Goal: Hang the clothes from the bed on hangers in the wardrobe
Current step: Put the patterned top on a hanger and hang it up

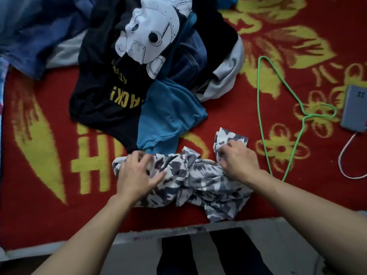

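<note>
Where the red-and-yellow patterned blanket (228, 116) meets the bed's near edge: one crumpled grey-and-white camouflage-print garment (190, 181). Left hand (137, 175): fingers spread, nearly straight, pressed flat on its left end. Right hand (238, 161): fingers curled, pinching a fold at its right end. Thin green wire hanger (304, 117): flat on blanket, just right of garment. Black printed T-shirt (99, 96) and teal shirt (168, 116): heaped beyond garment. Grey-blue phone (353, 108): far right.

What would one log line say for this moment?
left hand flat on camo garment | right hand pinching it | green hanger untouched
</note>
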Demonstrator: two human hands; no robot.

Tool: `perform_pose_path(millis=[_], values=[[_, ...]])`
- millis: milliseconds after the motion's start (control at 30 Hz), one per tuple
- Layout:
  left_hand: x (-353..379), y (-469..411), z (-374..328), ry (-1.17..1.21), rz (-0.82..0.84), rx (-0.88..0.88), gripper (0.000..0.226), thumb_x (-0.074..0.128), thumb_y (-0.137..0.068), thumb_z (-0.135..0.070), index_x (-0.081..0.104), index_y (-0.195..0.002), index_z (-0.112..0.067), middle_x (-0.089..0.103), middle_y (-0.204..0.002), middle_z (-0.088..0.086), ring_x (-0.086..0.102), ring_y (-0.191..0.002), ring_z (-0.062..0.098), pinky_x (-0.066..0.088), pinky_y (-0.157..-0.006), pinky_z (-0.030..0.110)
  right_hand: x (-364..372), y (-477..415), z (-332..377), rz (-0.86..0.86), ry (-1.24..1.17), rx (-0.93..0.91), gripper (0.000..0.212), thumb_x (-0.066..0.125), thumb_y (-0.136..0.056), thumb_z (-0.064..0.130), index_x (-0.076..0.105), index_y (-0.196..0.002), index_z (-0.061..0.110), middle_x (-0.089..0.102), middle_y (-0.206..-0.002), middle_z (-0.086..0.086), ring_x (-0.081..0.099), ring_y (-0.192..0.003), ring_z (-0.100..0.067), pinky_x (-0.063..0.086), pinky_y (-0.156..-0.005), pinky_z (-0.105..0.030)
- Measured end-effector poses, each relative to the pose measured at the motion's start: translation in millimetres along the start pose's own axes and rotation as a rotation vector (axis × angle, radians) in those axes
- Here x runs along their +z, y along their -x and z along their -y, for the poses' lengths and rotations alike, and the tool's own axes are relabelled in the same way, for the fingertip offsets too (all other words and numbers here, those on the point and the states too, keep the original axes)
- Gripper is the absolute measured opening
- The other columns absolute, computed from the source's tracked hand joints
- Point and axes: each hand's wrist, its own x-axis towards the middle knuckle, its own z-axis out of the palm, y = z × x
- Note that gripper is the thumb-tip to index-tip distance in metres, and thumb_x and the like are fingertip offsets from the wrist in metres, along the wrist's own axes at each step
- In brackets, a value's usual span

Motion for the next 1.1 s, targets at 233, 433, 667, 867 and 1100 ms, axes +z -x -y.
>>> perform_pose_path(millis=[233, 433, 667, 867, 1100], values=[[15, -10, -18, -0.246, 0.185, 0.116, 0.028, 0.055, -0.085, -0.039, 0.061, -0.109, -0.026, 0.052, -0.11, -0.002, 0.043, -0.109, 0.022, 0.033, -0.093, 0.039, 20, -18, 55, 0.261, -0.107, -0.285, 0.027, 0.062, -0.086, 0.034, 0.066, -0.113, 0.029, 0.046, -0.144, 0.003, 0.039, -0.133, -0.019, 0.042, -0.102, -0.041], [-23, -11, 32, 0.494, -0.078, -0.16, 0.023, 0.067, -0.086, -0.033, 0.061, -0.07, -0.017, 0.057, -0.066, -0.004, 0.056, -0.07, 0.02, 0.042, -0.065, 0.037, -21, -3, 69, 0.123, -0.965, 0.075, 0.019, 0.059, -0.082, 0.015, 0.066, -0.067, 0.007, 0.071, -0.097, 0.013, 0.057, -0.071, -0.003, 0.043, -0.066, -0.028], [-103, -31, 45, 0.999, -0.161, -0.264, 0.031, 0.062, -0.091, -0.032, 0.057, -0.073, -0.007, 0.055, -0.065, 0.009, 0.048, -0.059, 0.017, 0.039, -0.058, 0.032, -100, 14, 97, 0.324, -1.211, -0.023, 0.019, 0.07, -0.079, 0.002, 0.058, -0.074, 0.016, 0.063, -0.067, -0.004, 0.061, -0.064, -0.011, 0.048, -0.062, -0.023], [-146, -20, 76, 0.523, -0.437, -0.132, 0.037, 0.067, -0.083, -0.046, 0.055, -0.066, -0.016, 0.053, -0.058, -0.004, 0.049, -0.057, 0.017, 0.037, -0.054, 0.033, -112, 25, 78, -0.521, -0.236, 0.059, 0.024, 0.065, -0.07, 0.009, 0.068, -0.09, 0.022, 0.068, -0.082, -0.006, 0.062, -0.08, -0.034, 0.038, -0.059, -0.033], [-56, 38, 94, -0.019, 0.267, 0.002, 0.046, 0.057, -0.08, -0.064, 0.051, -0.057, -0.025, 0.056, -0.066, -0.003, 0.062, -0.076, 0.022, 0.036, -0.054, 0.03, -4, 80, 61, 0.415, 0.109, -0.026, 0.024, 0.056, -0.082, 0.027, 0.064, -0.105, 0.027, 0.069, -0.106, -0.005, 0.063, -0.103, -0.029, 0.043, -0.07, -0.03]])
